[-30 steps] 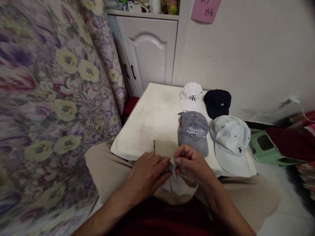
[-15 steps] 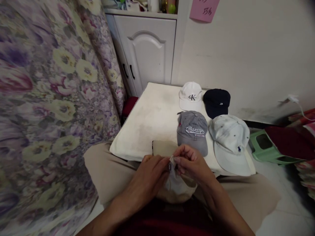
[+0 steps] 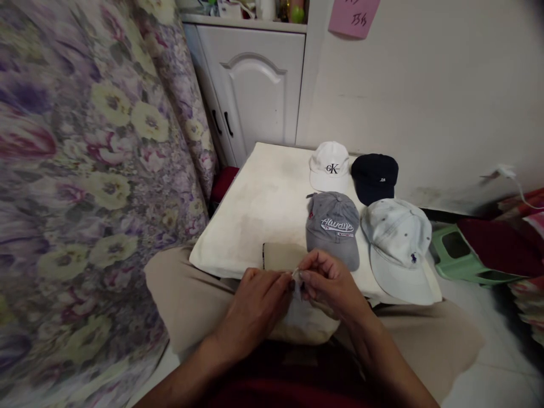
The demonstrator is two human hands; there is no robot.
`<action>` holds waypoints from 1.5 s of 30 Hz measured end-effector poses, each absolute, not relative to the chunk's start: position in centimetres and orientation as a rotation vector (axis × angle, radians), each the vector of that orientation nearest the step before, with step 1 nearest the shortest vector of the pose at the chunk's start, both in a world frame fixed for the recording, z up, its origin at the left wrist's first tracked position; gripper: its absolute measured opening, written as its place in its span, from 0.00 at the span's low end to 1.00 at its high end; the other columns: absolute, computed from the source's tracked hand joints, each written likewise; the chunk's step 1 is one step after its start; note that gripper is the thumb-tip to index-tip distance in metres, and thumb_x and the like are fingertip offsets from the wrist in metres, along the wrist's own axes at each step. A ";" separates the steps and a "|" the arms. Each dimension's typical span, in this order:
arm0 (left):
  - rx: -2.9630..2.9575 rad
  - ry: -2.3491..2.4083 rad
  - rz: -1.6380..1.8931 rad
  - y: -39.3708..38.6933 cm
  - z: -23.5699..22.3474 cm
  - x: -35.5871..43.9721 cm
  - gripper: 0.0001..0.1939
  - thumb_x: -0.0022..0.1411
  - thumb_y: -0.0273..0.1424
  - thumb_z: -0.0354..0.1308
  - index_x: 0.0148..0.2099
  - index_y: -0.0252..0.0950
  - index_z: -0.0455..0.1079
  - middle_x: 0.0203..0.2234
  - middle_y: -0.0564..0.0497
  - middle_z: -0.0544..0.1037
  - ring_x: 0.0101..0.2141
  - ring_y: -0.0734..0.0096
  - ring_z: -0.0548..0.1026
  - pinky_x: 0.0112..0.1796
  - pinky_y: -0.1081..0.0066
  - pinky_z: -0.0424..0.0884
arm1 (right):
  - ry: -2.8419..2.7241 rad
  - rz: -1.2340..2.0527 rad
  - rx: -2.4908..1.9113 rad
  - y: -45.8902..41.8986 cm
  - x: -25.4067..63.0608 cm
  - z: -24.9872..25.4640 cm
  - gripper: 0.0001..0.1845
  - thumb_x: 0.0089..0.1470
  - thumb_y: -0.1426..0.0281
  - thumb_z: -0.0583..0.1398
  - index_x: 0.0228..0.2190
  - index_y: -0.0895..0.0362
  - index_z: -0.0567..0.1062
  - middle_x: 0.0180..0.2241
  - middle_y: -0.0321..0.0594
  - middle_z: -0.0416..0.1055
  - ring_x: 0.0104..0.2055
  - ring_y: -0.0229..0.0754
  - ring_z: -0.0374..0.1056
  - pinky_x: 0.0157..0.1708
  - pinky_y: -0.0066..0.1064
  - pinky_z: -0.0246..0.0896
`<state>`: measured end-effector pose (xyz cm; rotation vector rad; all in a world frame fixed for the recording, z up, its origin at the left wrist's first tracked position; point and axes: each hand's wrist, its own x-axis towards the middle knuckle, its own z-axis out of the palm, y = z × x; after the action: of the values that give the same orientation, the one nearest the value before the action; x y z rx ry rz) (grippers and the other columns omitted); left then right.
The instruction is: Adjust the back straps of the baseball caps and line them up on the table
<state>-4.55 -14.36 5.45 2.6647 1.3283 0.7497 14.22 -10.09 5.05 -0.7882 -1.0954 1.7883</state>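
Observation:
A beige cap (image 3: 308, 327) lies over my lap at the front edge of the table, its pale brim reaching forward past my fingers. My left hand (image 3: 264, 297) is closed on the cap's near left part, fingertips at its strap. Opposite it, my right hand (image 3: 329, 283) pinches the strap's end between thumb and fingers. A small dark buckle seems to show between the two hands, partly covered by fingers. Just beyond my right hand rests a grey cap (image 3: 334, 224) with "Always" lettering.
On the cream-covered table (image 3: 250, 209) also lie a white cap (image 3: 329, 164), a navy cap (image 3: 374, 177) and a light blue cap (image 3: 399, 246). A floral curtain (image 3: 97, 170) hangs at left. A green stool (image 3: 450, 255) stands at right, a white cabinet (image 3: 255, 85) behind.
The cap in my hands has shifted slightly, and less of its strap end shows between my fingertips. Both hands keep nearly the same place; the other caps lie still.

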 end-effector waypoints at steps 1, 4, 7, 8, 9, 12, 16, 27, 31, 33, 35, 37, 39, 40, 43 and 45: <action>2.670 1.331 0.738 -14.3 5.5 -4.5 0.12 0.69 0.24 0.52 0.53 0.34 0.64 0.35 0.50 0.76 0.35 0.64 0.71 0.37 0.63 0.58 | -1.110 1.778 -0.799 -10.1 14.2 5.1 0.12 0.50 0.66 0.68 0.30 0.57 0.70 0.17 0.28 0.67 0.16 0.31 0.63 0.20 0.23 0.61; 2.622 1.325 0.692 -14.3 5.7 -4.7 0.09 0.69 0.26 0.52 0.51 0.36 0.65 0.34 0.50 0.76 0.35 0.63 0.70 0.36 0.63 0.58 | -1.183 1.738 -0.854 -10.1 14.4 5.3 0.11 0.51 0.66 0.67 0.30 0.57 0.71 0.18 0.28 0.67 0.17 0.31 0.62 0.20 0.23 0.59; 2.527 1.305 0.638 -14.3 5.6 -4.9 0.11 0.69 0.27 0.52 0.53 0.37 0.63 0.36 0.49 0.75 0.37 0.62 0.70 0.37 0.63 0.59 | -1.295 1.670 -0.938 -10.3 14.5 5.7 0.08 0.51 0.68 0.65 0.31 0.57 0.71 0.19 0.29 0.67 0.17 0.31 0.62 0.19 0.23 0.58; 2.500 1.292 0.629 -14.3 5.6 -5.0 0.12 0.69 0.27 0.51 0.54 0.37 0.63 0.36 0.49 0.74 0.37 0.62 0.70 0.38 0.64 0.59 | -1.335 1.648 -0.958 -10.4 14.5 5.8 0.07 0.51 0.69 0.64 0.31 0.58 0.71 0.19 0.29 0.67 0.18 0.32 0.62 0.19 0.24 0.57; 2.477 1.280 0.626 -14.3 5.6 -5.1 0.13 0.70 0.28 0.51 0.55 0.37 0.62 0.37 0.49 0.74 0.37 0.62 0.70 0.38 0.64 0.59 | -1.377 1.630 -0.973 -10.5 14.5 5.9 0.05 0.52 0.70 0.63 0.31 0.58 0.71 0.19 0.29 0.67 0.18 0.32 0.62 0.20 0.24 0.57; 2.438 1.258 0.617 -14.2 5.5 -5.1 0.13 0.70 0.27 0.50 0.55 0.38 0.62 0.37 0.49 0.73 0.38 0.63 0.69 0.39 0.64 0.60 | -1.499 1.540 -1.030 -10.6 14.5 6.1 0.02 0.52 0.74 0.60 0.31 0.57 0.71 0.19 0.29 0.66 0.20 0.33 0.61 0.21 0.24 0.55; 2.413 1.273 0.603 -14.1 5.6 -4.9 0.12 0.70 0.26 0.50 0.54 0.38 0.63 0.36 0.49 0.73 0.37 0.62 0.69 0.38 0.64 0.60 | -1.625 1.378 -1.118 -10.7 14.3 6.4 0.04 0.50 0.78 0.59 0.30 0.57 0.71 0.20 0.30 0.66 0.22 0.34 0.62 0.23 0.25 0.55; 2.350 1.289 0.645 -14.0 5.5 -4.9 0.06 0.69 0.26 0.51 0.47 0.38 0.66 0.34 0.50 0.71 0.36 0.63 0.69 0.38 0.65 0.63 | -1.691 1.399 -1.027 -10.9 14.3 5.9 0.03 0.55 0.75 0.59 0.33 0.56 0.73 0.22 0.31 0.67 0.23 0.34 0.62 0.24 0.26 0.55; 2.330 1.304 0.639 -14.0 5.7 -4.8 0.10 0.68 0.26 0.51 0.51 0.37 0.66 0.35 0.49 0.73 0.37 0.62 0.70 0.38 0.64 0.64 | -1.664 1.420 -0.997 -10.8 14.2 5.9 0.02 0.55 0.74 0.60 0.32 0.57 0.73 0.23 0.31 0.67 0.23 0.34 0.62 0.24 0.26 0.55; 2.328 1.313 0.630 -13.9 5.7 -4.8 0.11 0.68 0.26 0.51 0.51 0.36 0.66 0.35 0.49 0.73 0.37 0.62 0.70 0.38 0.64 0.64 | -1.671 1.406 -0.993 -10.8 14.1 5.9 0.02 0.54 0.75 0.60 0.32 0.57 0.72 0.24 0.32 0.67 0.24 0.34 0.62 0.25 0.26 0.56; 2.328 1.320 0.636 -13.9 5.7 -4.8 0.11 0.68 0.26 0.50 0.52 0.36 0.66 0.35 0.48 0.73 0.36 0.62 0.70 0.38 0.64 0.65 | -1.688 1.374 -0.998 -10.8 14.0 6.0 0.02 0.54 0.75 0.60 0.32 0.57 0.72 0.25 0.32 0.67 0.25 0.34 0.62 0.26 0.26 0.57; 2.327 1.327 0.644 -13.9 5.6 -4.8 0.12 0.69 0.26 0.50 0.52 0.35 0.66 0.35 0.48 0.73 0.36 0.62 0.70 0.37 0.64 0.65 | -1.707 1.328 -1.011 -10.8 14.0 6.0 0.03 0.53 0.76 0.59 0.31 0.57 0.72 0.25 0.32 0.67 0.26 0.35 0.62 0.26 0.26 0.57; 2.327 1.333 0.642 -13.9 5.5 -4.9 0.12 0.69 0.27 0.50 0.53 0.35 0.67 0.36 0.47 0.73 0.37 0.61 0.70 0.37 0.64 0.65 | -1.723 1.281 -1.029 -10.8 13.9 6.0 0.05 0.51 0.77 0.59 0.31 0.57 0.71 0.25 0.32 0.66 0.26 0.35 0.62 0.26 0.26 0.57; 2.328 1.339 0.635 -14.0 5.4 -4.9 0.12 0.69 0.28 0.50 0.53 0.35 0.67 0.36 0.47 0.73 0.37 0.61 0.70 0.38 0.64 0.65 | -1.731 1.257 -1.038 -10.8 13.9 6.0 0.05 0.51 0.78 0.58 0.31 0.56 0.71 0.25 0.32 0.66 0.26 0.35 0.62 0.26 0.26 0.57; 2.334 1.354 0.601 -14.0 5.4 -4.9 0.12 0.69 0.28 0.50 0.53 0.36 0.67 0.36 0.47 0.74 0.37 0.61 0.70 0.37 0.64 0.65 | -1.780 1.179 -1.069 -10.9 13.9 6.2 0.06 0.50 0.79 0.58 0.30 0.56 0.70 0.26 0.32 0.65 0.26 0.35 0.62 0.26 0.26 0.56; 2.336 1.364 0.576 -14.0 5.4 -4.9 0.12 0.69 0.28 0.50 0.53 0.36 0.67 0.36 0.47 0.74 0.37 0.61 0.71 0.37 0.64 0.65 | -1.820 1.131 -1.097 -10.9 13.8 6.3 0.07 0.49 0.80 0.58 0.30 0.56 0.69 0.26 0.32 0.65 0.26 0.35 0.61 0.26 0.26 0.56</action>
<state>-4.91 -14.02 5.44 2.3360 1.3638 0.5758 13.83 -10.90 6.32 -1.0969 -1.8203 1.1313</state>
